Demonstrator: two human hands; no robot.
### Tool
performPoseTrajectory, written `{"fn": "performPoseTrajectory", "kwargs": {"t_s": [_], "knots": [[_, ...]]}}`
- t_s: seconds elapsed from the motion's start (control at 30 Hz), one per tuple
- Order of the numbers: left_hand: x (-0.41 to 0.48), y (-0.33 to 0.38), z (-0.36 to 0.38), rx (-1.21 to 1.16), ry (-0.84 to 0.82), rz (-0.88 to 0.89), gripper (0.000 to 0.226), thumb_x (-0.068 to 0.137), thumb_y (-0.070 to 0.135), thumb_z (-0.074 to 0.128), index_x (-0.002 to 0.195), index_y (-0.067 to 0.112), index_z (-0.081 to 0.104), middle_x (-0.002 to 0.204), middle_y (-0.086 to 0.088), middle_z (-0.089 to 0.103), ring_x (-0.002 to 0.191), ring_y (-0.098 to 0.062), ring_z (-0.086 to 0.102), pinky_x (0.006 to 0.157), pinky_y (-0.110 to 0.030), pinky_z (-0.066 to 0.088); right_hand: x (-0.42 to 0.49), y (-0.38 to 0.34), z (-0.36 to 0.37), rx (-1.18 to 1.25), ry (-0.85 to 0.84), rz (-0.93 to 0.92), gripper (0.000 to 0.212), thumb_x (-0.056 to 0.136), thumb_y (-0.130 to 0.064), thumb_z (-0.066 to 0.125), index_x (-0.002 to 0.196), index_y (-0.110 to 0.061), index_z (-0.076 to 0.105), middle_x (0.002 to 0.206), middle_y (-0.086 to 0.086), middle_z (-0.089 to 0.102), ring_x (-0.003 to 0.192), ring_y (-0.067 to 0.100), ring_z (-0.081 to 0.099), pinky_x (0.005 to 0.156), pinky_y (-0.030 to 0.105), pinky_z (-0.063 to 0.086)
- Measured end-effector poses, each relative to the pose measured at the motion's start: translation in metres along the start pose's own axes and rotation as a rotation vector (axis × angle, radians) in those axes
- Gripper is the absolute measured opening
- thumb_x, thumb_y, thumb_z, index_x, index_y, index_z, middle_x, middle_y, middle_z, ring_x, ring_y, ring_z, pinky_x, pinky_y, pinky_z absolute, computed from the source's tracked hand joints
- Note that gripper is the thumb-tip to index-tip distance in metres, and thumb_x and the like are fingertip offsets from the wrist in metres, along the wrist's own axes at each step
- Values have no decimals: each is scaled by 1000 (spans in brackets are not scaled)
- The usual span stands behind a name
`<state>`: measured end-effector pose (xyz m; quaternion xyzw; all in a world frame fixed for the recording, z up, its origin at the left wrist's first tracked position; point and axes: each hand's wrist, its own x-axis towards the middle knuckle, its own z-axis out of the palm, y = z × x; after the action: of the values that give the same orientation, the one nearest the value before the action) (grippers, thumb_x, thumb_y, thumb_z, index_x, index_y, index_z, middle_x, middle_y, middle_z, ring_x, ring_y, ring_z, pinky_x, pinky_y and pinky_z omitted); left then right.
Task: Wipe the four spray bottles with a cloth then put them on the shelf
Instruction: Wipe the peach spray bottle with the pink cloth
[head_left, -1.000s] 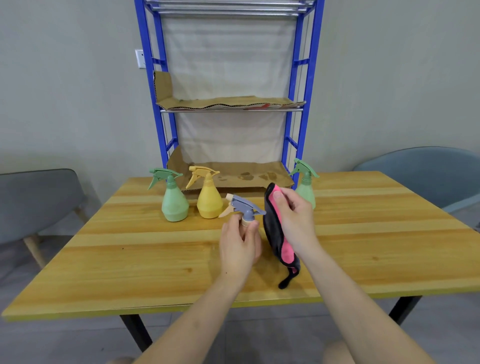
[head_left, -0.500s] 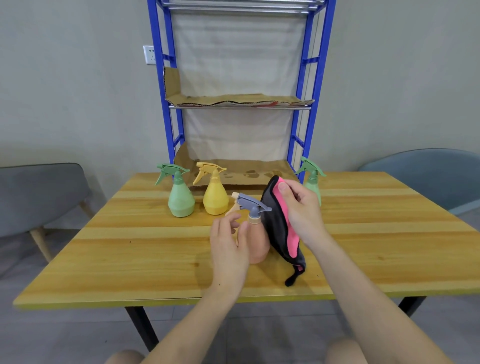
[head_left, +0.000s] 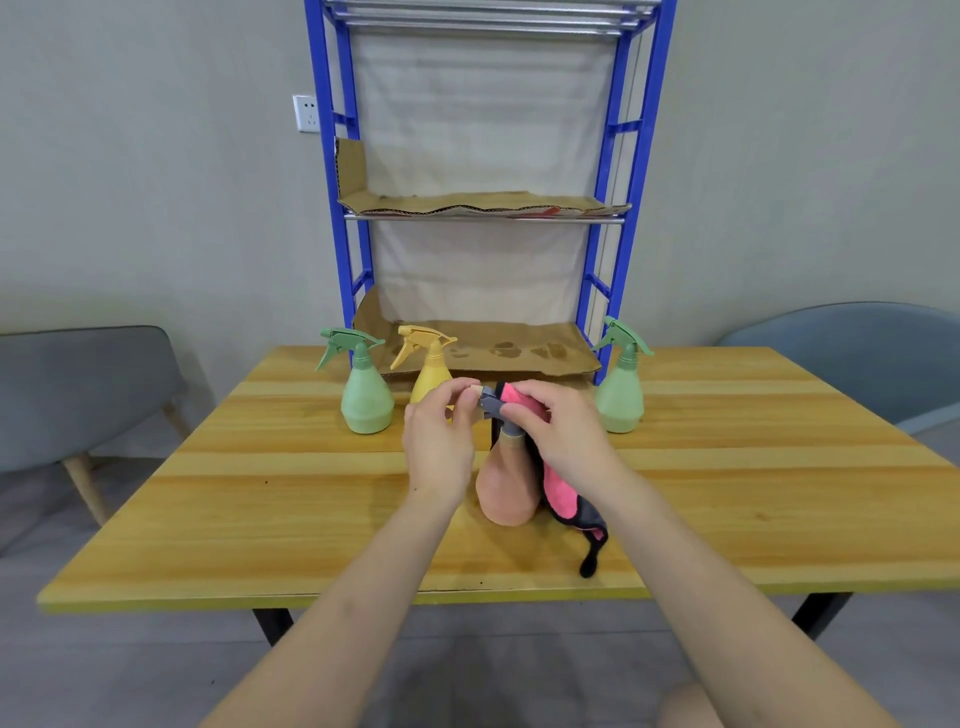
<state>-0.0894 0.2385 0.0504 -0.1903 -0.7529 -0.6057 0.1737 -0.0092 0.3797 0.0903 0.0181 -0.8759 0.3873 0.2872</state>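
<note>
Both my bare forearms reach forward from below and converge. My left hand (head_left: 439, 441) is raised with its back toward me, thumb and forefinger pinched together at the fingertips, the other fingers loosely curled beneath. My right hand (head_left: 558, 434) sits just beside it, knuckles up, fingers bent and closed on the cloth (head_left: 563, 499), wrist angled inward.

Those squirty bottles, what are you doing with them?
A person is cleaning the peach spray bottle standing on the table. The left hand pinches its nozzle tip, while the right hand rubs its grey trigger head with a pink and black cloth. Two green bottles and a yellow bottle wait on the table. The blue shelf holds no bottles.
</note>
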Motion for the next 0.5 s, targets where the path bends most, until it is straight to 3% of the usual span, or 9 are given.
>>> {"fn": "performPoseTrajectory", "kwargs": {"t_s": [0.1, 0.23, 0.3, 0.37, 0.5], "knots": [[1, -1, -1, -23, -25, 5, 23, 93, 63, 49, 102, 51, 66, 97, 26, 72, 107, -22, 65, 94, -47, 56, 1, 4, -6, 12, -53, 10, 24, 102, -26, 61, 83, -32, 74, 69, -7, 62, 68, 12, 50, 66, 30, 41], [2, 0, -4, -51, -32, -12, 17, 92, 61, 52, 100, 54, 66, 97, 26, 71, 106, -21, 65, 94, -47, 56, 1, 5, -12, 101, 18, 50, 33, 106, -21, 53, 75, -19, 62, 66, -12, 51, 67, 9, 43, 67, 35, 37], [0, 3, -5, -62, -34, -15, 16, 93, 59, 52, 100, 54, 66, 98, 26, 71, 105, -21, 65, 95, -49, 56, 0, 2, -11, 146, 68, 51, 26, 106, -19, 53, 82, -16, 62, 73, -12, 61, 71, 10, 53, 71, 36, 43], [-1, 5, -6, -50, -29, -2, 16, 94, 58, 52, 101, 54, 65, 98, 28, 71, 104, -22, 64, 95, -50, 54, -2, -1, -8, 197, 59, 78, 13, 105, -20, 57, 102, -22, 69, 91, -13, 75, 87, 7, 70, 82, 33, 54], [0, 5, -9, -24, -41, 8, 17, 95, 57, 51, 101, 50, 65, 98, 30, 70, 102, -19, 64, 95, -51, 52, -10, 2, -6, 128, -11, 24, 15, 102, -21, 62, 109, -27, 74, 101, -14, 77, 98, 9, 71, 89, 34, 55]]}}
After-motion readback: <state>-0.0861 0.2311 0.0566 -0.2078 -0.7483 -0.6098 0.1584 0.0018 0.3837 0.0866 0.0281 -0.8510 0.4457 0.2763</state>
